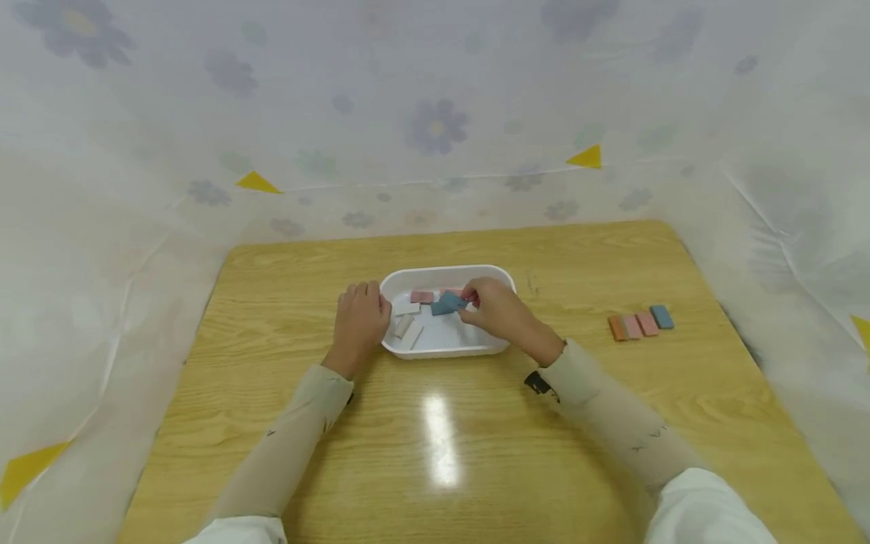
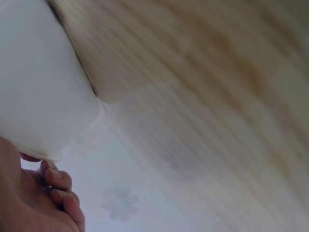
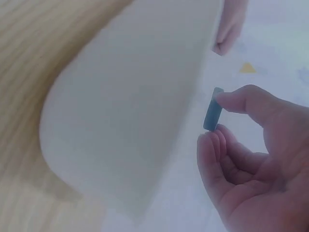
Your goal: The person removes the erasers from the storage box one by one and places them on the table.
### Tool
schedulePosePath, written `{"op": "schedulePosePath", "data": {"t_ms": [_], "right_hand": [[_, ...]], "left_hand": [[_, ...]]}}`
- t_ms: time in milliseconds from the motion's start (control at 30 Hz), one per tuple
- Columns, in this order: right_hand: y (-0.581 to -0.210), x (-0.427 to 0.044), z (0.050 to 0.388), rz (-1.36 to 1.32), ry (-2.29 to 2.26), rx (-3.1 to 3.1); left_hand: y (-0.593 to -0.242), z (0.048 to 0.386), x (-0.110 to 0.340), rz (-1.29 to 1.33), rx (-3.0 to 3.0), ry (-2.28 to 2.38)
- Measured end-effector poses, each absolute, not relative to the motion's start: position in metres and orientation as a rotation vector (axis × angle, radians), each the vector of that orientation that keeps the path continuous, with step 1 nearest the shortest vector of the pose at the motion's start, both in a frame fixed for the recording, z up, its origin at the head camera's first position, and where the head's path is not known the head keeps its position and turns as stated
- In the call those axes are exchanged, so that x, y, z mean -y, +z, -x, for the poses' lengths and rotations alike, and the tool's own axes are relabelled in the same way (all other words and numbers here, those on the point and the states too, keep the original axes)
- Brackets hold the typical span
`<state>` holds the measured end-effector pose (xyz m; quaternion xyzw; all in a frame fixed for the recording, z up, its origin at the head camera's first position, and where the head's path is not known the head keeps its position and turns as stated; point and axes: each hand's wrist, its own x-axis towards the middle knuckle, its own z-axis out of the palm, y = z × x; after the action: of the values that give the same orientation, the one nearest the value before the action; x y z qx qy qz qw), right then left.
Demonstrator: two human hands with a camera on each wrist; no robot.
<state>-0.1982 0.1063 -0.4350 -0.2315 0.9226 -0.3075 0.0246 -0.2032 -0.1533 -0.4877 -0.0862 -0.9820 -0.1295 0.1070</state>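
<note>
A white tray (image 1: 448, 352) stands on the table with several small block-shaped erasers in it. My left hand (image 1: 362, 317) grips the tray's left rim, its fingers curled at the edge in the left wrist view. Over the tray's right half, my right hand (image 1: 499, 310) pinches a blue eraser (image 3: 213, 110) between thumb and fingertips. Below it in the tray lies another blue eraser (image 1: 438, 309). A pink eraser (image 1: 422, 297) is near the back wall, and white erasers (image 1: 408, 309) lie at the left. My right hand partly hides more pink at the back.
On the right of the wooden table (image 1: 435, 423), an orange eraser (image 1: 617, 328), two pink ones (image 1: 647, 323) and a blue one (image 1: 662, 316) form a row. Pale flowered sheeting (image 1: 435, 91) with yellow triangles surrounds the table.
</note>
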Motion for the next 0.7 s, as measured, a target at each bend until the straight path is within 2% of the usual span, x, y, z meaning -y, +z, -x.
{"op": "schedulePosePath", "data": {"t_ms": [333,700], "right_hand": [[-0.418,-0.147,0.187,0.417,-1.051,-2.939],[-0.436,-0.22,0.169,0.085,-1.013,-3.038]], "left_hand": [[-0.488,0.204,0.154,0.27,2.882,-0.377],[-0.49,0.204,0.155,0.284,2.867,-0.386]]}}
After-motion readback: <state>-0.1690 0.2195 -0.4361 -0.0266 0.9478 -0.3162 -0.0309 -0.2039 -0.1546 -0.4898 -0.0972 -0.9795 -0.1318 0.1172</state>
